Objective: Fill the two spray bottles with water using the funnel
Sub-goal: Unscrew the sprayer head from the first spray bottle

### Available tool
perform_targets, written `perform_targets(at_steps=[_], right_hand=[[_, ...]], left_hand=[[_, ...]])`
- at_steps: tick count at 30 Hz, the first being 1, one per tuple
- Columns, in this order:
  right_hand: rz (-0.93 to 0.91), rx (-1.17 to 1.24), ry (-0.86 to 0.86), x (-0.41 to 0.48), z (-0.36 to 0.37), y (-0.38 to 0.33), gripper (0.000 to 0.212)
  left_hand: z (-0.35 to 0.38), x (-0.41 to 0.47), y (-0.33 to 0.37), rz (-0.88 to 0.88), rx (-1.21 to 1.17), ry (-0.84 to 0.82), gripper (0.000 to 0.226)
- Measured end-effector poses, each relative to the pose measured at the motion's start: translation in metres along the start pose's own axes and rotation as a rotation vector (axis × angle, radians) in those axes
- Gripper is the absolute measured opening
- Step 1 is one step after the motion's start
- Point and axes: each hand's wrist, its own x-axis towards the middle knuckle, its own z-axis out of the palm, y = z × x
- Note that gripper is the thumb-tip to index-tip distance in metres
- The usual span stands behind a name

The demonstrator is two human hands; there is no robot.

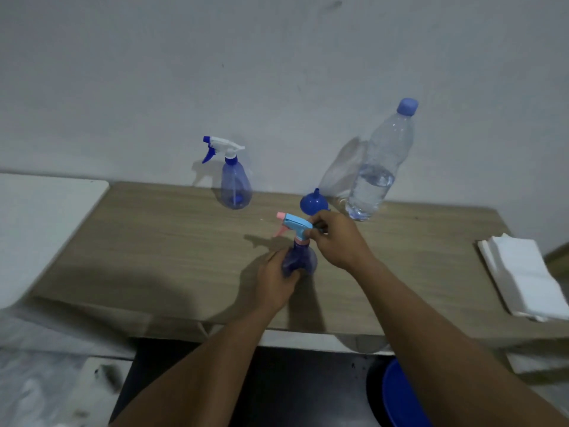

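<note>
At frame centre, a translucent blue pear-shaped spray bottle [300, 260] is gripped round its belly by the left hand [275, 278], while its pale blue and pink trigger head [294, 225] is pinched by the right hand [337, 238]. Just above, an inverted blue plastic funnel [314, 202] stands on the wood-grain table [154, 241]. A second spray bottle [234, 184] and a ribbed clear water bottle [377, 171] are seen near the wall.

The left grip [277, 280] holds the body of the near spray bottle [300, 261] on the wooden worktop [154, 241], and the right grip [337, 240] pinches its pale-blue head. Behind stand a second spray bottle [235, 188], an upturned blue funnel [314, 204] and a part-filled water bottle [378, 167].
</note>
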Motion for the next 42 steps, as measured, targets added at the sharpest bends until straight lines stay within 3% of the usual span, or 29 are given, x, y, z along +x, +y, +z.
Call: perform_targets(at_steps=[12,18,26,29,32,36,39,42], right_hand=[[0.035,0.119,0.154,-0.043,0.036,-0.002,0.01],[0.119,0.381,0.204,-0.049,0.064,0.007,0.046],[0.101,0.497,0.369,-0.049,0.09,0.015,0.022],[0.052,0.501,0.31,-0.049,0.088,0.018,0.017],[0.026,0.457,0.237,-0.048,0.083,0.023,0.021],[0.104,0.525,0.28,-0.047,0.082,0.025,0.043],[0.098,0.538,0.31,-0.046,0.083,0.027,0.032],[0.039,0.571,0.23,-0.049,0.08,0.031,0.022]], left_hand=[[-0.021,-0.026,-0.011,0.082,-0.005,-0.044,0.041],[-0.012,-0.018,-0.019,-0.027,-0.097,-0.059,0.038],[-0.009,-0.015,-0.026,0.003,-0.07,-0.042,0.042],[-0.007,-0.014,-0.025,0.017,-0.06,-0.04,0.04],[-0.005,-0.012,-0.028,-0.02,-0.027,-0.059,0.025],[0.003,-0.013,-0.027,0.015,-0.039,-0.047,0.041],[0.003,-0.013,-0.024,-0.001,-0.118,-0.05,0.046],[0.002,-0.016,-0.022,0.035,-0.218,-0.066,0.054]])
